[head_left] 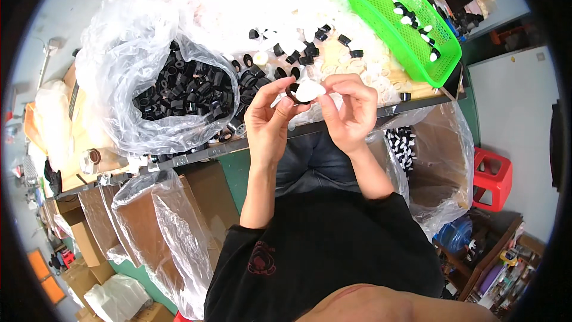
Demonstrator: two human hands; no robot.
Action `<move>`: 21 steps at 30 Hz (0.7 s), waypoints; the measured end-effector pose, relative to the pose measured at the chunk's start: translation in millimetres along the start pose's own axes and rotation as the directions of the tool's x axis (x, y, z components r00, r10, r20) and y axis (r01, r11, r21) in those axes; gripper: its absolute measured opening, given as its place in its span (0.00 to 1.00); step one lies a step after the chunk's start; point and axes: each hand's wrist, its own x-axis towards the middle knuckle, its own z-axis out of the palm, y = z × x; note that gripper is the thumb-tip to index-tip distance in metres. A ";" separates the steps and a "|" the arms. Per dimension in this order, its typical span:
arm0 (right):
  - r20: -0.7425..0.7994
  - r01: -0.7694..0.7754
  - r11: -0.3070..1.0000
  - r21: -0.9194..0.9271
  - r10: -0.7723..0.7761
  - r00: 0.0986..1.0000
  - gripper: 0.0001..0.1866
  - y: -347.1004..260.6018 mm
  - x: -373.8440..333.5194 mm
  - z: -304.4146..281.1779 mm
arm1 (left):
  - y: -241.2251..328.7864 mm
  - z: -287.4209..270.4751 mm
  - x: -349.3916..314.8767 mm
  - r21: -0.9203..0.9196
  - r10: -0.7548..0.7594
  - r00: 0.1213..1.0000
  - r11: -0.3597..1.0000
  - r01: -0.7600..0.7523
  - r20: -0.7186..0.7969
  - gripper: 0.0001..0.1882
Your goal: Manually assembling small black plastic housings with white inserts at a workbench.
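Observation:
Above the table's near edge my two hands meet. My left hand (267, 115) pinches a black ring-shaped cap (291, 92) between thumb and fingers, its opening turned toward the right. A smooth white rounded piece (310, 91) sits against that cap, and my right hand (353, 109) grips it by its right side. The two parts touch; how far the white one is inside the cap cannot be made out. Just beyond my fingers lie loose black caps (305, 59) and many thin translucent whitish pieces (381, 74).
Left of my hands, a clear plastic bag (134, 134) holds many black caps (189, 86). A green basket (363, 1) with several black-and-white pieces stands at the far right. Below the table edge are bag-lined boxes (444, 161), one with black-and-white pieces, and a red stool (492, 179).

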 end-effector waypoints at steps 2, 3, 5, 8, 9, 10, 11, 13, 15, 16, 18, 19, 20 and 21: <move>0.020 0.039 0.998 -0.055 -0.038 0.999 0.19 1.8 -2.6 1.5 | -0.3 -0.1 -1.0 0.016 0.011 1.000 1.000 -0.011 0.004 0.14; 0.020 0.039 0.998 -0.054 -0.038 0.999 0.19 1.6 -2.5 1.9 | 0.0 -0.2 -1.6 0.016 0.011 1.000 1.000 -0.011 0.003 0.14; 0.031 0.113 0.988 -0.105 -0.110 0.993 0.19 1.7 -1.8 2.5 | 0.8 -0.4 -2.8 0.003 0.011 1.000 1.000 -0.011 0.019 0.14; -0.001 0.124 0.984 -0.131 -0.126 0.992 0.18 3.3 -3.2 4.0 | 0.0 -0.3 -3.9 -0.011 0.016 0.999 1.000 -0.015 0.029 0.14; 0.000 0.124 0.984 -0.129 -0.126 0.992 0.18 2.9 -2.5 4.3 | 0.1 0.0 -4.3 -0.011 0.017 0.999 1.000 -0.016 0.028 0.14; 0.018 0.141 0.979 -0.149 -0.140 0.990 0.18 2.0 -1.3 4.6 | 0.3 0.8 -4.6 -0.017 0.028 0.999 0.999 -0.028 0.035 0.13; 0.036 0.157 0.973 -0.168 -0.153 0.988 0.17 1.5 -0.7 4.9 | 0.9 1.3 -4.8 -0.023 0.040 0.998 0.999 -0.039 0.042 0.13; 0.043 0.161 0.972 -0.171 -0.155 0.987 0.17 1.4 -1.0 4.1 | 2.0 2.7 -3.9 -0.016 0.034 0.999 0.999 -0.033 0.036 0.14; 0.050 0.164 0.971 -0.173 -0.157 0.986 0.16 1.4 -1.6 3.6 | 3.2 3.0 -3.5 -0.007 0.028 0.999 1.000 -0.028 0.029 0.14; 0.052 0.165 0.971 -0.174 -0.158 0.986 0.16 1.5 -2.2 3.2 | 3.8 2.8 -3.6 0.002 0.024 1.000 1.000 -0.024 0.018 0.14; 0.054 0.166 0.970 -0.176 -0.159 0.986 0.16 2.8 -3.4 4.0 | 4.7 3.3 -3.7 0.010 0.020 1.000 1.000 -0.020 0.007 0.14; 0.021 0.166 0.969 -0.183 -0.165 0.986 0.16 4.3 -4.1 5.5 | 5.0 4.2 -3.6 0.013 0.023 1.000 1.000 -0.024 0.018 0.15; -0.011 0.166 0.968 -0.189 -0.171 0.985 0.16 5.1 -4.4 6.8 | 5.0 4.8 -3.7 0.016 0.027 0.999 0.999 -0.028 0.030 0.15; -0.011 0.165 0.968 -0.189 -0.170 0.985 0.16 5.3 -4.4 7.7 | 4.5 5.1 -3.9 0.016 0.027 0.999 1.000 -0.027 0.029 0.15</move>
